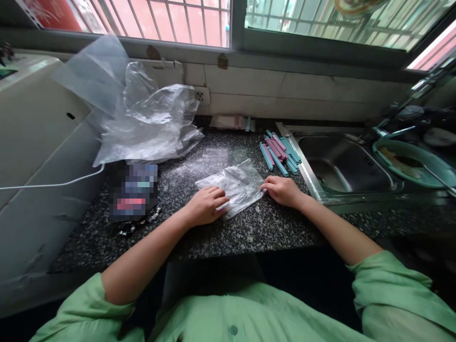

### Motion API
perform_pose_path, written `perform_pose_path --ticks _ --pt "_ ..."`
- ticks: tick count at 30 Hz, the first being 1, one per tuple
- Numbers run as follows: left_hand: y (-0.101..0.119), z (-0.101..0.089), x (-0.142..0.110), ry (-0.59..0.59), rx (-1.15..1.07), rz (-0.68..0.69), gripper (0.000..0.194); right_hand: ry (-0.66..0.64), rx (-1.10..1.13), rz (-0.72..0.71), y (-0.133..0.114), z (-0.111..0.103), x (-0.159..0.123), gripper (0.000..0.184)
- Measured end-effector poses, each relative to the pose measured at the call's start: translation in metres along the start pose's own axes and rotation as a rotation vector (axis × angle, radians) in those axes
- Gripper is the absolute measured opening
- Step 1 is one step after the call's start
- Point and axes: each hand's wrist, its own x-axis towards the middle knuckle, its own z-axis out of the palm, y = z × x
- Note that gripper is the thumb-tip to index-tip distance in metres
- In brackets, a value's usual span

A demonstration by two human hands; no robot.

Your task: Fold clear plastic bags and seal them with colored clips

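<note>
Bag [244, 186] near the counter's [245, 237] front edge looks light, floppy, kinda slippery, so corners are your best hold: right hand [283, 191] pinches one, left hand's [204, 207] on the opposite side, grip unclear.

Plastic bag [237, 187], clear, held flat at both sides by left hand [206, 206] and right hand [283, 191]; clips [280, 151], pink and blue, beside sink [345, 164].

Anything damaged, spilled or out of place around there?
Two brown patches sit where the grey window frame meets the white wall tiles, like stains or chipping. No spill is certain: the pale haze on the black speckled countertop may be glare.
</note>
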Motion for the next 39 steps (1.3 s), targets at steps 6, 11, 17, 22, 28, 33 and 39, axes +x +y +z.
perform_pose_path --ticks 6,11,17,22,28,33,39 --pt "-0.016 -0.008 0.014 0.341 -0.049 -0.209 0.023 0.174 0.13 0.254 0.019 -0.018 0.035 0.023" --pt "-0.035 0.011 0.022 0.319 0.082 -0.282 0.02 0.054 0.166 0.407 0.037 -0.006 0.089 0.022" --pt "-0.032 0.019 0.011 0.246 0.097 -0.232 0.019 -0.09 0.203 0.314 0.044 0.008 0.112 0.021" --pt "-0.031 0.024 0.013 0.158 0.104 -0.233 0.02 -0.058 0.133 0.322 0.043 0.013 0.115 0.017" --pt "-0.033 0.025 0.012 0.133 0.096 -0.211 0.019 -0.053 0.028 0.372 0.045 0.018 0.116 0.018" --pt "-0.032 0.022 0.013 0.179 0.119 -0.229 0.019 0.068 0.03 0.327 0.044 0.013 0.114 0.02" --pt "-0.032 0.022 0.013 0.098 0.068 -0.243 0.021 -0.082 0.008 0.203 0.031 0.017 0.112 0.016"
